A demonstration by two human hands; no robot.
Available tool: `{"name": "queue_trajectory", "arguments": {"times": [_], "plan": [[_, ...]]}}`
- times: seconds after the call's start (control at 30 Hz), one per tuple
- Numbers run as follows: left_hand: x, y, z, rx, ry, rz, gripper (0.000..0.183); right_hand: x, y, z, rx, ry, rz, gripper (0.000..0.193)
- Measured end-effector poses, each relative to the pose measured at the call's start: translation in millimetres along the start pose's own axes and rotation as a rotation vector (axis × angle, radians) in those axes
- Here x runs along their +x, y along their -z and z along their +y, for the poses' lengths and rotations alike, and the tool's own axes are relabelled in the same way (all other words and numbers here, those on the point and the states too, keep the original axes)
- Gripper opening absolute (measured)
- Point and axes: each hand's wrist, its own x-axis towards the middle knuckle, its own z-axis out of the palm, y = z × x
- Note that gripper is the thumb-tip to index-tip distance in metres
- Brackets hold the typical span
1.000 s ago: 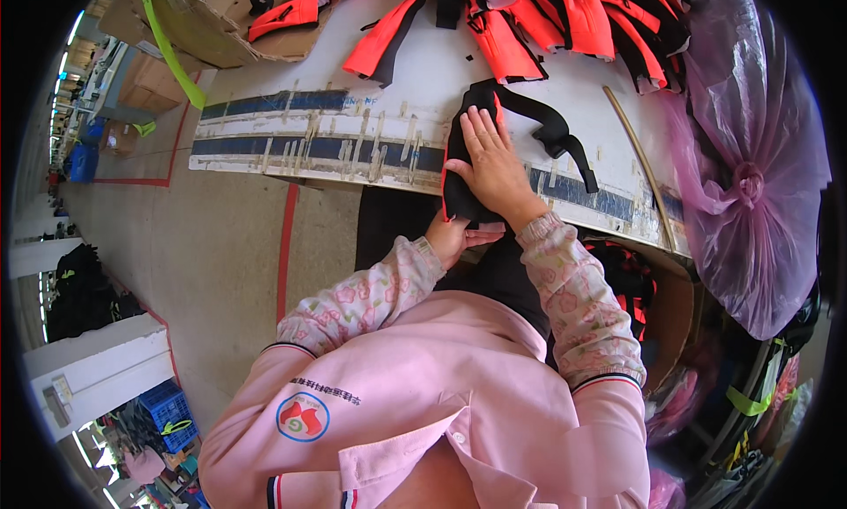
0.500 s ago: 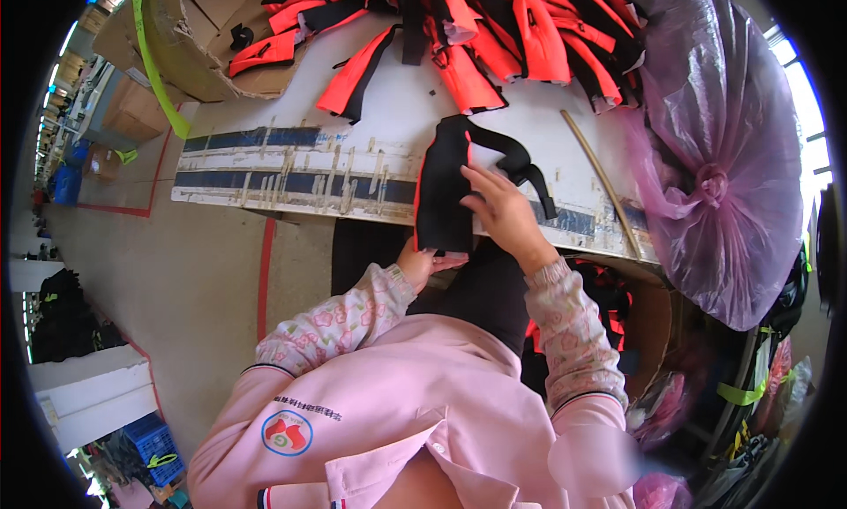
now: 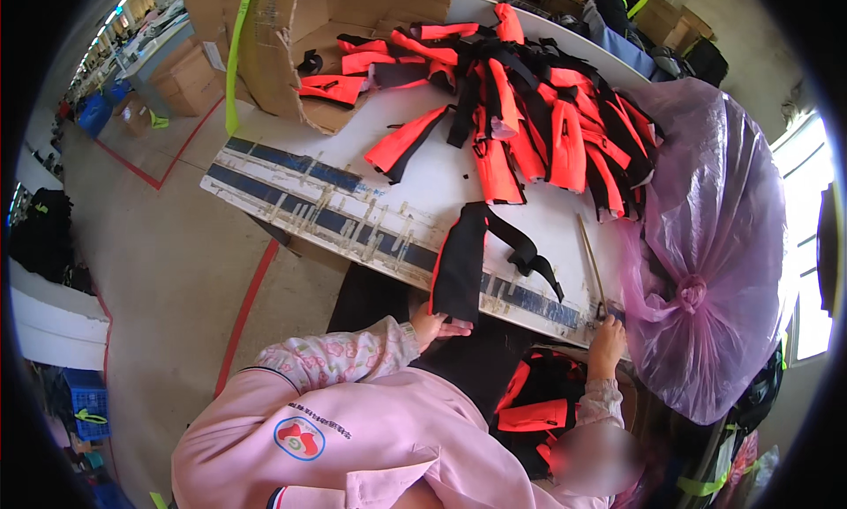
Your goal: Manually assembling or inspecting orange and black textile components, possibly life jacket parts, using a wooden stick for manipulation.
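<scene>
A flat black fabric sleeve with an orange edge (image 3: 458,271) lies across the near edge of the table, its black strap (image 3: 520,249) trailing to the right. My left hand (image 3: 430,327) grips the sleeve's lower end, which hangs over the edge; part of the fingers is hidden under it. At the table's near right, my right hand (image 3: 607,343) is closed around the near end of a thin wooden stick (image 3: 589,253). The stick's far end points away from me, toward a heap of orange-and-black sleeves (image 3: 529,130).
An open cardboard box (image 3: 265,50) stands at the table's far left with a yellow-green strip over its side. A large tied purple plastic bag (image 3: 715,244) bulges against the right side. More orange-and-black pieces (image 3: 534,416) lie below the table's front edge (image 3: 291,231).
My right hand has left the sleeve and moved right to the near end of the stick. My left hand stays at the sleeve's lower end. The view has shifted, showing more of the far side.
</scene>
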Motion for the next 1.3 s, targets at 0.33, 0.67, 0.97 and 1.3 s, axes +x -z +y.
{"name": "queue_trajectory", "arguments": {"times": [0.33, 0.67, 0.97, 1.3], "plan": [[0, -1, -7, 0.128, -0.037, 0.04, 0.029, -151, 100, -4, 1.391, 0.026, -0.69, 0.015], [-1, -12, -13, 0.102, -0.2, 0.035, 0.024, -211, 117, -28, 1.576, -0.246, -1.102, 0.02], [3, -9, -22, 0.496, 0.025, 0.164, 0.025, -156, 106, -120, 1.464, -0.033, -0.938, 0.02], [17, -9, -43, 0.368, -0.327, 0.287, 0.013, -118, 96, -184, 1.88, -0.198, -1.111, 0.02]]}}
